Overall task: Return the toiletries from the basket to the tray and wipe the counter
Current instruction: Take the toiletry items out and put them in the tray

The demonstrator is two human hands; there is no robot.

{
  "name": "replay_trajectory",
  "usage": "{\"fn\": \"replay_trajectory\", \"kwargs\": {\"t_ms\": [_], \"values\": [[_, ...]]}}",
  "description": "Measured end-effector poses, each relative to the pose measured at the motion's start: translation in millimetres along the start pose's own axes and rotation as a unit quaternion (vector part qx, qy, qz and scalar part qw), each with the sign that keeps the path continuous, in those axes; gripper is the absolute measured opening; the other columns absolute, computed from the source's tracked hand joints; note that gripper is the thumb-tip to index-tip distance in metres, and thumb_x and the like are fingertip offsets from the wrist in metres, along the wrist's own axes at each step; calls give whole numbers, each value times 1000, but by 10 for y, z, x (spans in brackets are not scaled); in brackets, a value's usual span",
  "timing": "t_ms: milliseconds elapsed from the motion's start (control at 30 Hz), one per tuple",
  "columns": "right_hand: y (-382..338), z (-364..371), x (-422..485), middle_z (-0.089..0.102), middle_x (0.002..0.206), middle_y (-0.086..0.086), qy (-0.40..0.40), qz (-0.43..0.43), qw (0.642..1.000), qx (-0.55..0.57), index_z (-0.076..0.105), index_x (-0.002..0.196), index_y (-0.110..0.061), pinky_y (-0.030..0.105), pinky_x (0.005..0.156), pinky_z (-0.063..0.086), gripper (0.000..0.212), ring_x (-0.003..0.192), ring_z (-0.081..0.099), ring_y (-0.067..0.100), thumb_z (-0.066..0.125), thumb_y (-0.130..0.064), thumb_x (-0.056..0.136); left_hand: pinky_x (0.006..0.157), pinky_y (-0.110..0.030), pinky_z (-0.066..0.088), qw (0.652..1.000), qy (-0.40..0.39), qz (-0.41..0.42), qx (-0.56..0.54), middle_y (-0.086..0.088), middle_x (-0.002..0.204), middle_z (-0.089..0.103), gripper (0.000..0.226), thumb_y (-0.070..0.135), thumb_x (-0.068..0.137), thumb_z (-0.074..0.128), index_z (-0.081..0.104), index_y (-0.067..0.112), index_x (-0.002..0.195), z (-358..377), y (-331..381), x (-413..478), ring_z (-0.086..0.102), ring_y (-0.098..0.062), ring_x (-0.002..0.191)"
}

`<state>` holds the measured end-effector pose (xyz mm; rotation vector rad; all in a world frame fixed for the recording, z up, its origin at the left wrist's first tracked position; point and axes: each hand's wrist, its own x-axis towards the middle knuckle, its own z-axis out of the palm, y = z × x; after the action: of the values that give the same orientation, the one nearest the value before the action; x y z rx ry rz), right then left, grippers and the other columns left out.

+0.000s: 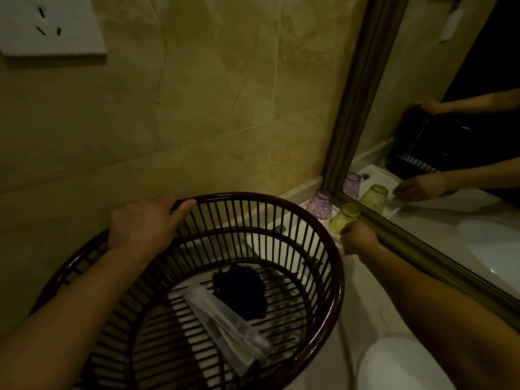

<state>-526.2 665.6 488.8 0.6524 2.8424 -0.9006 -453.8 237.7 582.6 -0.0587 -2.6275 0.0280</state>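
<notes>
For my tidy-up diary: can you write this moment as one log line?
left hand grips basket rim | right hand by yellow cup, grip unclear | in basket: clear packet, blue cloth

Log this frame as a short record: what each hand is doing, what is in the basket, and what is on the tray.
left hand: grip on the far rim of the basket
right hand: at the tray, beside the yellow glass; cannot tell if it holds anything
in basket: dark blue cloth, clear wrapped packet
on tray: purple glass and yellow glass, both upside down, next to the mirror
</notes>
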Motion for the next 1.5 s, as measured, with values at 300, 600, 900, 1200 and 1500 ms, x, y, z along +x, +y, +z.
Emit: {"fn": "replay_trajectory", "kwargs": {"t_ms": [300,600,900,1200,1500], "values": [[-583,-421,-562,70,81,16,22,-110,985,131,65,80,-12,42,65,62,9,67,68,25,66,-10,89,51,-27,31,1000,-10,0,15,-8,77,65,73,74,87,10,62,25,102,-44,-10,-2,60,-30,65],[-1648,-919,-1753,67,81,-4,25,-357,928,102,65,85,-26,25,61,53,5,71,65,8,66,-24,90,51,-29,28,997,-68,-22,9,0,65,48,74,74,87,8,61,24,96,-123,7,43,43,-22,57],[-2126,732,-1945,68,84,6,-254,-410,791,-377,69,98,-10,38,71,60,24,77,69,23,63,-32,89,48,-26,23,998,-58,-23,8,0,61,47,72,73,88,11,61,22,84,-115,4,36,38,-19,50],[-1701,1628,-1880,57,132,10,-356,-301,718,-517,48,139,-10,35,90,51,58,115,60,27,62,-41,92,47,-26,19,997,-67,-19,18,2,58,41,72,72,88,10,63,23,90,-110,13,32,32,-14,46],[-1613,1544,-1693,64,121,13,-314,-327,792,-409,51,135,-12,36,77,57,50,102,66,28,67,-23,89,47,-26,20,998,-63,-8,15,2,61,41,69,70,91,14,61,21,88,-144,36,44,35,-16,50]]}}
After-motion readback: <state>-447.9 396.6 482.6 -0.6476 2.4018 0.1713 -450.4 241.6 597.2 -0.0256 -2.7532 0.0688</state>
